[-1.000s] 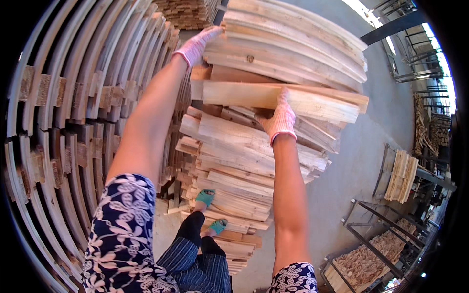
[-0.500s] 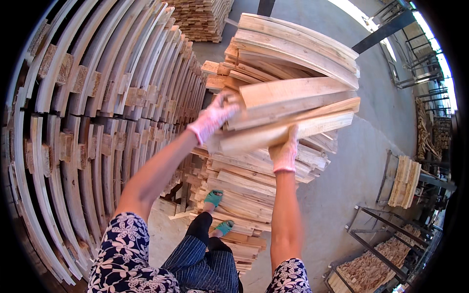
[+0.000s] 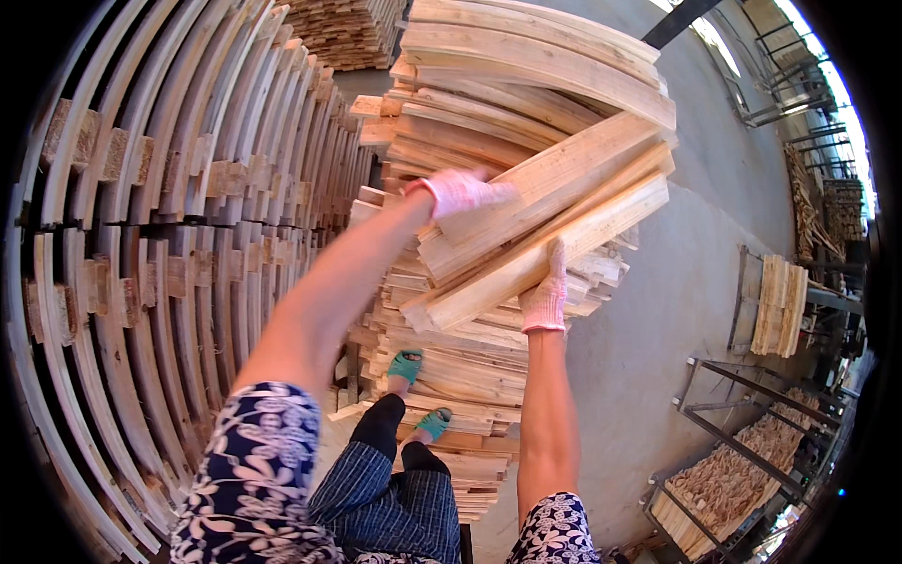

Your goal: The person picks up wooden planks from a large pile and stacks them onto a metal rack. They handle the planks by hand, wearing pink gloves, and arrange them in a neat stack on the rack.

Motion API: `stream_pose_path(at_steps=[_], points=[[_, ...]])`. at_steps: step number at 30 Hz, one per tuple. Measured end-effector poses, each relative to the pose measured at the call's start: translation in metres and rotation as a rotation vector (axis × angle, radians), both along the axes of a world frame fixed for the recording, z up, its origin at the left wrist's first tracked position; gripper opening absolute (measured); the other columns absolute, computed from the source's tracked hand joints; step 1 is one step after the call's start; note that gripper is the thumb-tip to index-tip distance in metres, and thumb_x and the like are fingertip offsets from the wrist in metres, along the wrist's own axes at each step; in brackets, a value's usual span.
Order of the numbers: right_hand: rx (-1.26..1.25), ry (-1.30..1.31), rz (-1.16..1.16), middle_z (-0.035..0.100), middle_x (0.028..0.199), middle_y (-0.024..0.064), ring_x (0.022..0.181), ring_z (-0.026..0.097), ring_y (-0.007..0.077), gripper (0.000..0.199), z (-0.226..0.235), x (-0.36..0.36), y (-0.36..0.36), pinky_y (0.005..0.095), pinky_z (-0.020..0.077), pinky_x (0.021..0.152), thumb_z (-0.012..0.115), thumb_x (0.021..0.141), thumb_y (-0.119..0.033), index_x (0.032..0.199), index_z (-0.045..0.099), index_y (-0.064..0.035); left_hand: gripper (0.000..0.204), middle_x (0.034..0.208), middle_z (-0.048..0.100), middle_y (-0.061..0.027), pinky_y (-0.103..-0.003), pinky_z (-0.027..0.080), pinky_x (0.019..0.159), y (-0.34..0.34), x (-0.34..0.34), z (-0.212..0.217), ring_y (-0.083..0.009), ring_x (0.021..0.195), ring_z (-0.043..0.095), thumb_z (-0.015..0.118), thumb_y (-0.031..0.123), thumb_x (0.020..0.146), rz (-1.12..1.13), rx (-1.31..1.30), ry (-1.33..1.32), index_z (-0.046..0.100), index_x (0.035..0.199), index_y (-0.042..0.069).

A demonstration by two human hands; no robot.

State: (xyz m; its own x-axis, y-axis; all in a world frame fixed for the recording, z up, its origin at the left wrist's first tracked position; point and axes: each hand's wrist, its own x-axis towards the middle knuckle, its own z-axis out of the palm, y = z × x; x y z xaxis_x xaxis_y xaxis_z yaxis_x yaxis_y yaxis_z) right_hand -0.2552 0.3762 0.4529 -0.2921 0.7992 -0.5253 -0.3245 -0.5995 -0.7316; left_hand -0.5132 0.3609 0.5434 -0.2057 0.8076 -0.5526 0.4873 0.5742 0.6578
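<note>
Both my gloved hands grip a bundle of wooden boards (image 3: 554, 221): left hand (image 3: 460, 193) clasped on top, right hand (image 3: 547, 296) underneath, above the plank stack (image 3: 451, 367).

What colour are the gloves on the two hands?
Pink and white, on the left hand and right hand; head view.

Both gloved hands (image 3: 460, 193) (image 3: 547, 291) raised, gripping.
</note>
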Motion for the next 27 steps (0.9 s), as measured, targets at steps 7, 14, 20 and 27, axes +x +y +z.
stream_pose_path(at_steps=[7,14,20,27], points=[[-0.155,0.108,-0.061,0.050,0.151,0.0108,0.138,0.047,0.0281,0.074,0.048,0.035,-0.025,0.0459,0.0404,0.117,0.065,0.098,-0.052,0.154,0.044,-0.0085,0.114,0.144,0.058,-0.0266,-0.041,0.044,0.112,-0.020,0.056,0.024,-0.0364,0.136,0.055,0.071,0.076,0.077,-0.110,-0.134,-0.158,0.034,0.158,0.005],[-0.201,-0.085,0.092,0.054,0.147,0.0151,0.133,0.054,0.0282,0.074,0.145,0.106,-0.117,0.0425,0.0451,0.113,0.058,0.103,-0.049,0.153,0.040,0.0025,0.112,0.131,0.062,-0.0272,-0.042,0.052,0.104,-0.151,0.119,0.062,-0.0325,0.122,0.063,0.086,0.060,0.074,0.052,-0.085,-0.519,0.027,0.152,0.006],[-0.385,-0.137,0.152,0.059,0.142,0.0138,0.127,0.059,0.0273,0.077,0.232,0.181,-0.197,0.0423,0.0488,0.109,0.072,0.095,-0.046,0.149,0.045,0.0014,0.112,0.139,0.056,-0.0247,-0.040,0.043,0.112,-0.258,0.188,0.149,-0.0288,0.132,0.053,0.079,0.063,0.082,0.144,-0.341,-0.642,0.022,0.157,0.002],[-0.568,-0.279,0.372,0.061,0.140,0.0152,0.124,0.061,0.0253,0.073,0.317,0.167,-0.203,0.0397,0.0507,0.106,0.066,0.098,-0.047,0.148,0.048,0.0030,0.118,0.146,0.051,-0.0197,-0.038,0.046,0.110,-0.317,0.204,0.222,-0.0249,0.134,0.053,0.085,0.050,0.084,0.491,-0.369,-1.003,0.011,0.160,-0.002]])
